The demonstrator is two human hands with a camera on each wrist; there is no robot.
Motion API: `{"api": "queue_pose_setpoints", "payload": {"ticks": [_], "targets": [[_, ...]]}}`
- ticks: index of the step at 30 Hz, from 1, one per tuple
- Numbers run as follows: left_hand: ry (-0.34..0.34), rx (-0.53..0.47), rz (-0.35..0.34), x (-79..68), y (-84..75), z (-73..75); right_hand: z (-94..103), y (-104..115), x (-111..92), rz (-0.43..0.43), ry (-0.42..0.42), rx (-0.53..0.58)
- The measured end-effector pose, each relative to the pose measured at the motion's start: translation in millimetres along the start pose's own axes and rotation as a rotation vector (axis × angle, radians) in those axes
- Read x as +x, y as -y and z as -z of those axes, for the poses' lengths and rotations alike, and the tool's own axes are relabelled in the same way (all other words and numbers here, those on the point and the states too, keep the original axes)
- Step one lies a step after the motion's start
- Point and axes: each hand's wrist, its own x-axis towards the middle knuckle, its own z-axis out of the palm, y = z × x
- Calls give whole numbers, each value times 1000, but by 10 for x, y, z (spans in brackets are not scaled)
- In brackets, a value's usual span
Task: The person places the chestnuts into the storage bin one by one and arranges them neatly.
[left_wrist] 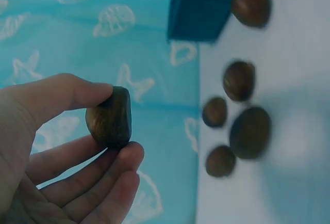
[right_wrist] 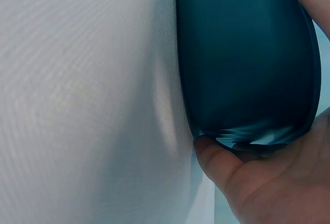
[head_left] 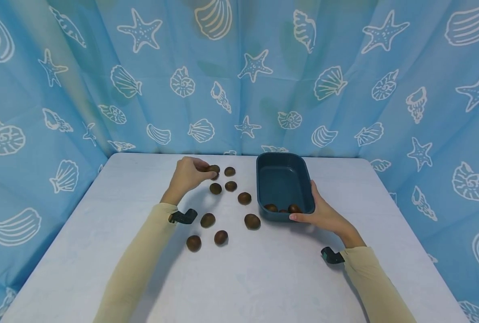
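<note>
My left hand (head_left: pixel 186 176) pinches a brown chestnut (left_wrist: pixel 109 120) between thumb and fingertips, at the far left part of the table. In the left wrist view, this chestnut has one flattened side. My right hand (head_left: pixel 325 216) grips the near right corner of a dark blue rectangular box (head_left: pixel 281 181); in the right wrist view, the thumb (right_wrist: pixel 219 162) lies against the box's outer wall. A few chestnuts (head_left: pixel 294 208) lie inside the box at its near end. Several loose chestnuts (head_left: pixel 245 198) are scattered on the table between the left hand and the box.
A white-covered table (head_left: pixel 255 273) carries everything. Behind it and along both sides hangs a blue curtain (head_left: pixel 223 112) with white shells and starfish. Nearest to me among the loose ones is a chestnut (head_left: pixel 193 243) beside the left forearm.
</note>
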Motion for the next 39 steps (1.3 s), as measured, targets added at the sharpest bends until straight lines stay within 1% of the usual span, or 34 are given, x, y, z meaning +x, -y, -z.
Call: {"api": "queue_pose_setpoints", "payload": {"ticks": [6, 14, 22, 27, 33, 39], "targets": [[29, -31, -83, -30, -233, -89, -9, -15, 1, 17, -5, 11], [54, -68, -178, -70, -496, -290, -5, -24, 4, 29, -5, 20], [110, -125, -227, -98, -739, -498, -10, -20, 1, 41, -3, 24], [119, -122, -273, -99, -862, -632, 5, -11, -2, 32, -2, 20], [143, -118, -285, -101, -970, -800, 7, 9, -9, 12, 10, 17], [157, -104, -327, -99, -1028, -980, 8, 11, -14, 40, 14, 34]]}}
